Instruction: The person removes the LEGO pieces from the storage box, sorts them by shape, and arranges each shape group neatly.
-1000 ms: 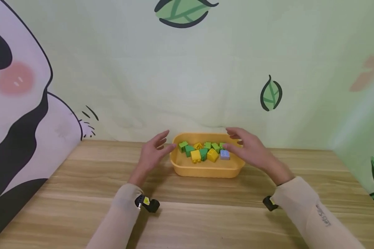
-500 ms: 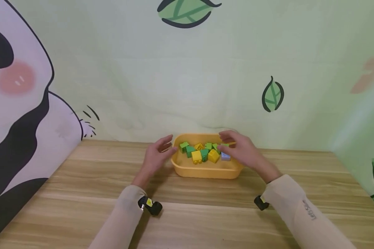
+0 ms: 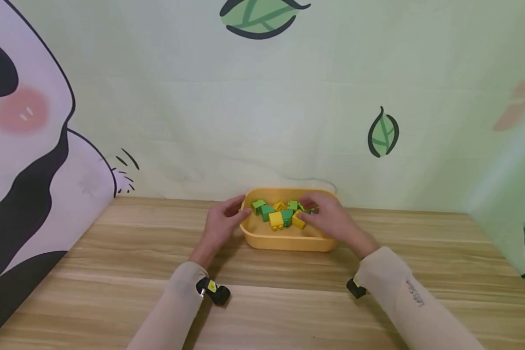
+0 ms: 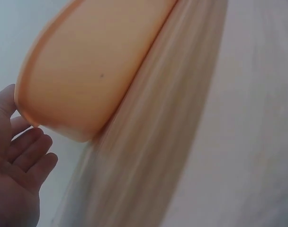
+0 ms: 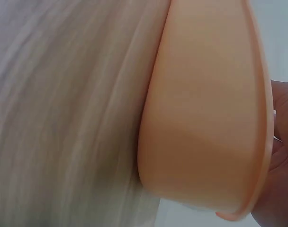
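A yellow-orange plastic bin (image 3: 288, 243) stands on the table against the backdrop, holding several toy building blocks. At the bin's left end, my left hand (image 3: 220, 221) holds the rim, thumb over the edge and fingers outside. In the left wrist view, thumb and index finger meet the bin's rim (image 4: 28, 111). My right hand (image 3: 332, 218) reaches over the right part of the bin, its thumb overlapping a yellow block (image 3: 296, 222); whether it touches is unclear. Another yellow block (image 3: 275, 220), a dark green block (image 3: 267, 212) and a light green block (image 3: 258, 206) lie left of it.
The wood-grain table (image 3: 284, 311) extends in front of the bin and to both sides. Right behind the bin hangs a pale green backdrop (image 3: 192, 121) with a panda and leaves. Each wrist carries a small black camera (image 3: 218, 294) over a beige sleeve (image 3: 170, 306).
My right hand has moved left and lower over the blocks, covering the lilac block almost wholly. My left hand has shifted slightly right onto the bin's rim.
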`<action>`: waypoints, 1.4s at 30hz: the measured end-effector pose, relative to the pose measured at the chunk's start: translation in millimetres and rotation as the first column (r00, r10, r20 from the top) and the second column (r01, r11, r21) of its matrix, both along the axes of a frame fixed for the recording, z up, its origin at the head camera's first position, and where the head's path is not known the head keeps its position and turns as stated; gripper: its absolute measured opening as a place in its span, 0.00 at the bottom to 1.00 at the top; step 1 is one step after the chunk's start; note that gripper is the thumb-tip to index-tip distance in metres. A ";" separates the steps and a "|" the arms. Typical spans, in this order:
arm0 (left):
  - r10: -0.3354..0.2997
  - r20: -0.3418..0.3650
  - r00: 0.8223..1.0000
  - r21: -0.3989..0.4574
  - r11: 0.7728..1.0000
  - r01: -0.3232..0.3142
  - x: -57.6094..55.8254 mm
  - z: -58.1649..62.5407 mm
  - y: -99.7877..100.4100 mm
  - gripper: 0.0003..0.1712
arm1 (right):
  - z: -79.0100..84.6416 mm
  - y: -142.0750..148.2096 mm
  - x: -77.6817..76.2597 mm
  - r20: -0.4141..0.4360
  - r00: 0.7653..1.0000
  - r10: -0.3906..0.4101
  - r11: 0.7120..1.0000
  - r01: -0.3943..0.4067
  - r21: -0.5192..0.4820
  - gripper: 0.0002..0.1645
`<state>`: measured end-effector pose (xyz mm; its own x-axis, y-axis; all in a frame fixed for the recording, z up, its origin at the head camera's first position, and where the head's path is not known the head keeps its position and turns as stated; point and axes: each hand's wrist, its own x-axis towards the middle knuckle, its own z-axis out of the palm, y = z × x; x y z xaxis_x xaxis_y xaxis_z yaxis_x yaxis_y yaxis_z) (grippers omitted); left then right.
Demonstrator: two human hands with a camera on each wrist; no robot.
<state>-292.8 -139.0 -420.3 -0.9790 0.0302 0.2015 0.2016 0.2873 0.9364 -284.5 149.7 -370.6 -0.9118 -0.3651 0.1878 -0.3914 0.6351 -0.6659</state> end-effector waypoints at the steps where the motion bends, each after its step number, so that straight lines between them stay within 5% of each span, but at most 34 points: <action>1: 0.003 -0.001 1.000 0.001 1.000 -0.003 -0.2 -1.0 0.0 0.30 | -0.8 -1.4 -0.4 -0.006 1.000 -0.002 1.000 0.002 0.013 0.24; 14: 0.016 0.013 1.000 0.055 0.998 -0.017 -0.2 -2.9 0.9 0.30 | -7.1 -9.3 -6.1 0.004 0.997 -0.076 0.992 0.075 0.104 0.23; 42: 0.029 -0.023 0.999 0.083 0.996 -0.027 -0.7 -5.3 3.4 0.27 | -9.0 -9.5 -8.7 -0.007 1.000 -0.023 0.972 0.024 0.232 0.18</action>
